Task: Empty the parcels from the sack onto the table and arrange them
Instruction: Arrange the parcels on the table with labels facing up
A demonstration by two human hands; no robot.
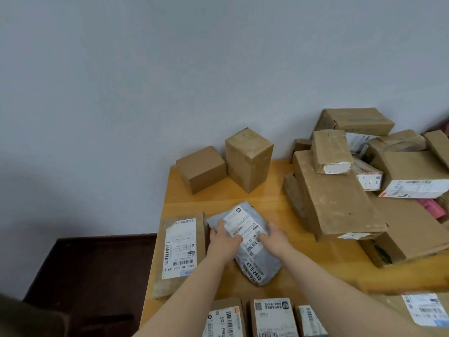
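Observation:
A grey plastic mailer bag [257, 266] with white shipping labels lies on the wooden table [272, 190] in front of me. Both hands are on its far end: my left hand [223, 239] grips the left side and my right hand [274, 237] grips the right side, fingers curled over the labels. A flat brown parcel [179, 251] with a long label lies just left of the bag, at the table's left edge. No sack is in view.
Two brown boxes [201, 169] [249, 159] stand at the table's back left by the wall. A loose heap of cardboard parcels [340, 190] fills the right side. Several labelled parcels [272, 317] sit in a row at the near edge. Dark floor [92, 268] lies left.

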